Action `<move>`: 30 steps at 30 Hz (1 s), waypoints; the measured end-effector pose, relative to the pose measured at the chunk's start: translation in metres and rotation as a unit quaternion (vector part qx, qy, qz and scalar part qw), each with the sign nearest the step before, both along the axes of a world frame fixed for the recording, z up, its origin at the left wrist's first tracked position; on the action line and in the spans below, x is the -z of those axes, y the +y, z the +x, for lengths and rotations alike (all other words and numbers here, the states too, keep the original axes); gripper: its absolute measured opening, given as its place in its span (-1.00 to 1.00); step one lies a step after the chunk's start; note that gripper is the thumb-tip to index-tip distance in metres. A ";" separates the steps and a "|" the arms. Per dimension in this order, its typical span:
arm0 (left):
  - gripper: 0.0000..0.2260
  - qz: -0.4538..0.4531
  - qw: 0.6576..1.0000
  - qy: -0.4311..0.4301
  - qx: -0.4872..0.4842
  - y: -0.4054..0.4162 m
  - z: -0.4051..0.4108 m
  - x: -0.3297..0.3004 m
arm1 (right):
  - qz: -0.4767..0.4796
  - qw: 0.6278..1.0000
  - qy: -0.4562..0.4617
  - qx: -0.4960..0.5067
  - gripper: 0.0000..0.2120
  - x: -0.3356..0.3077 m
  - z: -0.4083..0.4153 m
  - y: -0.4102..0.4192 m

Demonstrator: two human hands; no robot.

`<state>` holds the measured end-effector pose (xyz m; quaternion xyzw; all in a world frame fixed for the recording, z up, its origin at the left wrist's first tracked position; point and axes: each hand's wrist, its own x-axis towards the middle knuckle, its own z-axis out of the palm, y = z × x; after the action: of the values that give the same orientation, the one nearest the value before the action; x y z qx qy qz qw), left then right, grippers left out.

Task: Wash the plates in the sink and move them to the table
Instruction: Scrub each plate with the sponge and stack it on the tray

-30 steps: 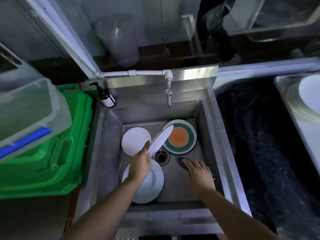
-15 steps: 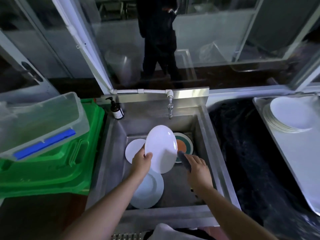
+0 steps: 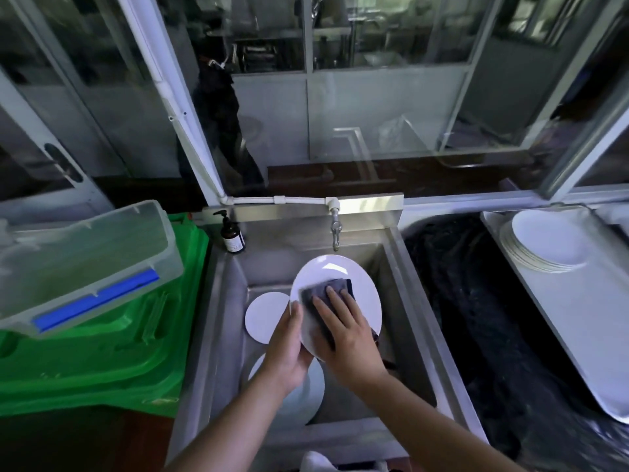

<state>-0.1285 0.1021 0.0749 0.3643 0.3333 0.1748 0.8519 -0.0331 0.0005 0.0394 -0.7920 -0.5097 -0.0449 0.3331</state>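
Over the steel sink point(image 3: 422, 321) I hold a white plate point(image 3: 366, 294) tilted up, its face towards me. My left hand point(image 3: 287, 352) grips its lower left rim. My right hand point(image 3: 343, 332) presses a dark grey cloth point(image 3: 321, 292) flat against the plate's face. Two more white plates lie in the sink: a small one point(image 3: 263, 316) at the left and a larger one point(image 3: 304, 400) near the front, partly under my left arm. A stack of white plates point(image 3: 544, 247) rests on the steel table point(image 3: 578, 335) at the right.
A tap point(image 3: 336, 229) hangs from the sink's back wall, with a dark soap bottle point(image 3: 232, 235) at the back left corner. A green crate point(image 3: 102, 352) with a clear plastic box point(image 3: 81, 264) on it stands left. Black plastic sheeting point(image 3: 476, 318) fills the gap between sink and table.
The plate has been lifted out of the sink and turned to face me. My right hand came up from the sink floor with the cloth and now presses it on the plate. The camera tilted up.
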 end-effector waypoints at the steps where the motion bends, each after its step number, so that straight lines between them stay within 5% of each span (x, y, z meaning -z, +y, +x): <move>1: -0.42 -0.003 1.000 -0.004 0.004 0.000 -0.003 -0.003 | 0.009 1.000 -0.011 -0.010 -0.49 0.002 -0.004 -0.002; 10: -0.45 0.046 0.999 -0.003 0.025 0.003 -0.012 -0.024 | 0.061 0.993 -0.072 -0.070 -0.43 -0.002 0.015 0.021; 16: -0.56 0.081 0.997 0.013 0.010 0.005 -0.011 -0.030 | 0.074 0.986 0.120 0.092 -0.53 -0.023 0.029 0.057; 23: -0.55 0.100 0.995 0.011 0.012 0.015 -0.013 -0.036 | 0.083 0.991 0.007 -0.106 -0.45 -0.022 0.029 0.053; 28: -0.69 0.096 0.995 0.034 0.005 0.011 -0.010 -0.038 | 0.058 0.993 0.094 0.036 -0.47 -0.029 0.053 0.059; 30: -0.65 0.084 0.996 0.032 -0.001 0.013 -0.007 -0.040 | 0.074 0.995 0.070 0.012 -0.50 -0.033 0.036 0.064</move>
<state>-0.1354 0.1150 0.1145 0.4393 0.3450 0.1910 0.8072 0.0026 0.0642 0.0720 -0.7724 -0.4710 -0.0307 0.4250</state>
